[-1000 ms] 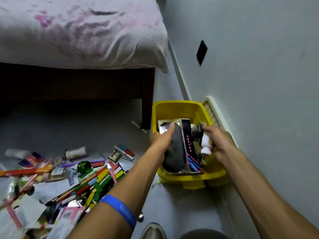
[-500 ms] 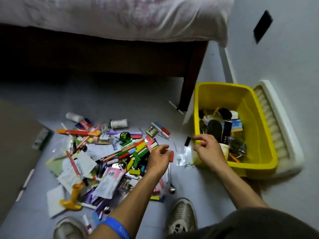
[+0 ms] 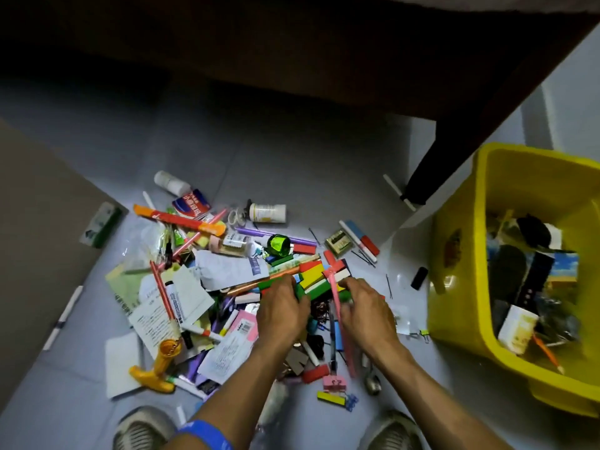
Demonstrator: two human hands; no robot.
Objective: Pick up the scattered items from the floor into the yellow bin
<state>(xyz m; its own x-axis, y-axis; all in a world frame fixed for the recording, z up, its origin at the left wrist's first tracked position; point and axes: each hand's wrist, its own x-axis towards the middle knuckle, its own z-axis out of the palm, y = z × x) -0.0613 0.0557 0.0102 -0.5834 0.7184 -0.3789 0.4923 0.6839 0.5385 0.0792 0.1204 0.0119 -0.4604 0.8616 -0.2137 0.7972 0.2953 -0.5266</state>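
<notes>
A heap of scattered items covers the grey floor: coloured wooden blocks (image 3: 313, 276), pens, papers (image 3: 227, 271), a white bottle (image 3: 268, 212) and an orange toy hammer (image 3: 159, 368). My left hand (image 3: 282, 308) and my right hand (image 3: 367, 308) are down on the block cluster, side by side. The left hand's fingers curl over a green block (image 3: 302, 292). The right hand's fingers curl round blocks at the cluster's right end, and a pink stick (image 3: 337, 306) crosses in front of it. The yellow bin (image 3: 454, 287) stands to the right, holding boxes and dark items.
The dark bed frame spans the top, and its leg (image 3: 428, 164) stands just left of the bin. A brown board (image 3: 32, 222) lies at the left. My two shoes (image 3: 143, 427) (image 3: 393, 430) are at the bottom edge. A spoon (image 3: 372, 383) and binder clips lie near them.
Both hands left the bin and came down left onto the floor pile. They now close on the coloured blocks. The view has swung down toward the floor.
</notes>
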